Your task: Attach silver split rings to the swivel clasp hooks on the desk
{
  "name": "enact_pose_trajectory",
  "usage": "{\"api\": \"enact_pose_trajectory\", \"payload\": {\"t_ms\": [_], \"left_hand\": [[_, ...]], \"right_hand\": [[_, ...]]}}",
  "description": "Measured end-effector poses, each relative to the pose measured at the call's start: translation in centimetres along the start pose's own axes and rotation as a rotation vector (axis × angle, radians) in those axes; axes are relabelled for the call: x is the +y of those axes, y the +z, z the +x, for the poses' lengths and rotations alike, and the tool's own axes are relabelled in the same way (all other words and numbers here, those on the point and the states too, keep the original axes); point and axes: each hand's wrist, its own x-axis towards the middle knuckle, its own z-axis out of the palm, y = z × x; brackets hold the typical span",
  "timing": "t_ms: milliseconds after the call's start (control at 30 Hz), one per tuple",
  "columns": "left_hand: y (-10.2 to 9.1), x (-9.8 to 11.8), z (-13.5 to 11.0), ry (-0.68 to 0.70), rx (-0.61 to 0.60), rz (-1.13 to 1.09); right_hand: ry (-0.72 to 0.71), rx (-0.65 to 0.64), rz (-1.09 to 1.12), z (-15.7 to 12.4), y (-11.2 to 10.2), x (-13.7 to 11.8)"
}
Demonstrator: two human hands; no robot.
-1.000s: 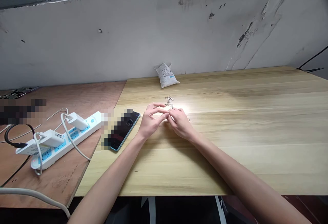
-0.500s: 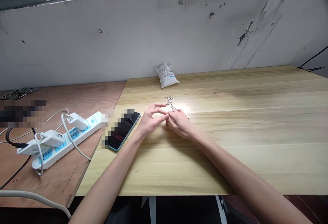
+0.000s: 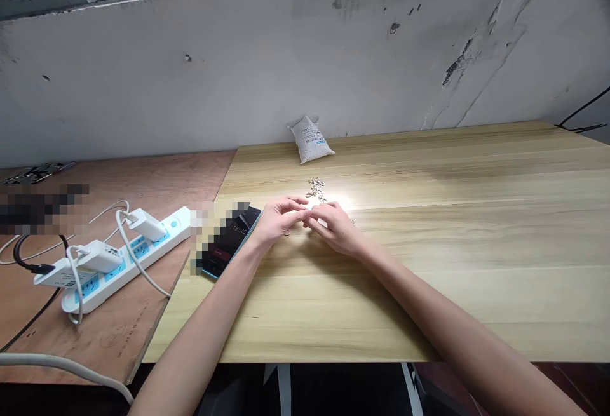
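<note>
My left hand (image 3: 279, 220) and my right hand (image 3: 332, 230) meet fingertip to fingertip above the wooden tabletop. The thumb and fingers of each are pinched together. Whatever lies between them is too small and covered to make out. Just beyond the fingers is a small heap of metal clasps and rings (image 3: 315, 186). One small ring (image 3: 286, 233) lies under the edge of my left hand. Part of another small metal piece (image 3: 352, 221) shows beside my right hand.
A clear bag of small white pieces (image 3: 312, 143) rests near the wall. Left of my left hand lies a phone (image 3: 229, 244). A white power strip (image 3: 164, 233) with plugged-in chargers and cables sits on the brown board further left.
My left hand has shifted slightly left and its fingers have drawn closer together. A small ring now shows beneath it. My right hand stays nearly in place.
</note>
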Motion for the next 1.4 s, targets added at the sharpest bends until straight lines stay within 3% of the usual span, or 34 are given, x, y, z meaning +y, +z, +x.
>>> {"api": "enact_pose_trajectory", "payload": {"t_ms": [200, 333, 467, 667, 867, 1100, 1200, 1300, 1400], "left_hand": [[-1.2, 0.3, 0.1, 0.309, 0.000, 0.522], [-0.1, 0.1, -0.3, 0.547, -0.089, 0.878], [1.1, 0.3, -0.6, 0.652, -0.136, 1.028], [0.1, 1.2, -0.8, 0.597, -0.019, 0.931], [-1.1, 1.7, -0.7, 0.585, 0.063, 0.824], [-0.1, 0.5, -0.6, 0.668, 0.017, 1.018], [0.1, 0.5, -0.5, 0.677, 0.015, 1.063], [-1.1, 0.5, -0.3, 0.594, -0.026, 1.034], [-3.5, 0.1, -0.1, 0.409, -0.121, 0.942]], "right_hand": [[0.222, -0.127, 0.385, 0.1, -1.9, 0.3], [0.365, -0.287, 0.401, 0.0, -2.2, 0.0], [0.417, -0.299, 0.368, -0.1, -2.2, -0.3], [0.422, -0.338, 0.592, 0.1, -3.2, 0.0], [0.410, -0.318, 0.577, 0.2, -3.7, 0.1], [0.262, -0.097, 0.192, 0.1, -3.5, 0.6], [0.206, -0.104, 0.125, 0.0, -3.6, 0.9], [0.158, -0.157, 0.066, 0.0, -3.6, 1.5], [0.159, -0.036, -0.113, 0.1, -3.1, 2.6]]}}
